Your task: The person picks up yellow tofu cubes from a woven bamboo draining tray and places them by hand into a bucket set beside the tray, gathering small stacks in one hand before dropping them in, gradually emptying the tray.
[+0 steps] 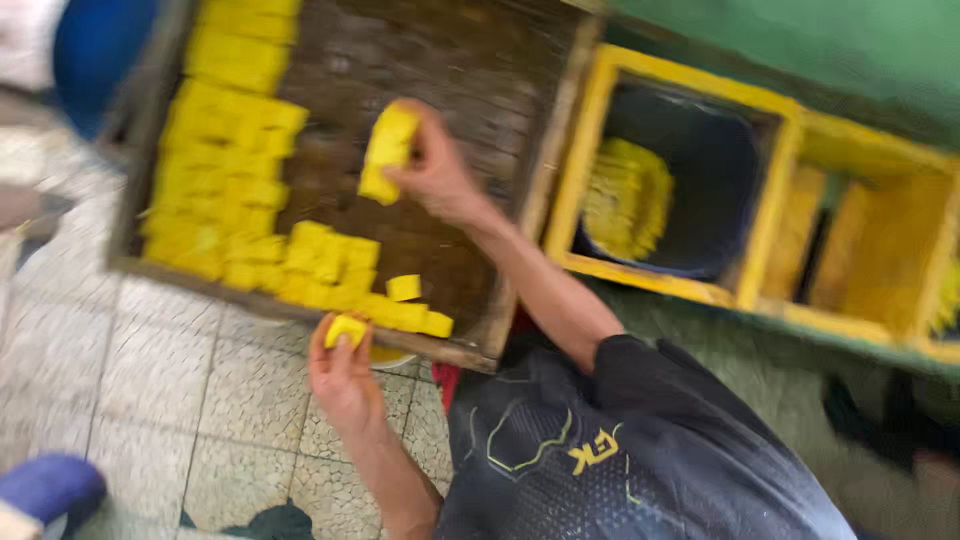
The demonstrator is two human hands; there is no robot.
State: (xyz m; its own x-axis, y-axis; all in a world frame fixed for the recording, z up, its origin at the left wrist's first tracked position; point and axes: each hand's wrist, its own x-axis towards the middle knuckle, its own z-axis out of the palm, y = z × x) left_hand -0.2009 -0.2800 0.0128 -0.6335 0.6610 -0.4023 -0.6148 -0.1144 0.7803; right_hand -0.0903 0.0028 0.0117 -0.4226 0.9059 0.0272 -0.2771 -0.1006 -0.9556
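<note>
Head view: I am watching two hands holding yellow blocks over a wooden tray.

I am seeing the wooden tray (520,200) lying on a tiled floor (170,400), and I am using it as my landmark. The right hand (435,170) is hovering over the middle of the tray, fingers clenched around a long yellow block (387,152), which is standing nearly upright above the boards. The left hand (345,375) is sitting just outside the tray's near edge, fingertips pinching a small yellow piece (345,328). Rows of yellow blocks (225,150) are filling the tray's left side and running along its near edge; one loose cube (403,287) is lying just beside that row. Beyond the tray's right edge a yellow frame (770,215) is holding a dark bin (715,170) with yellow material inside.
</note>
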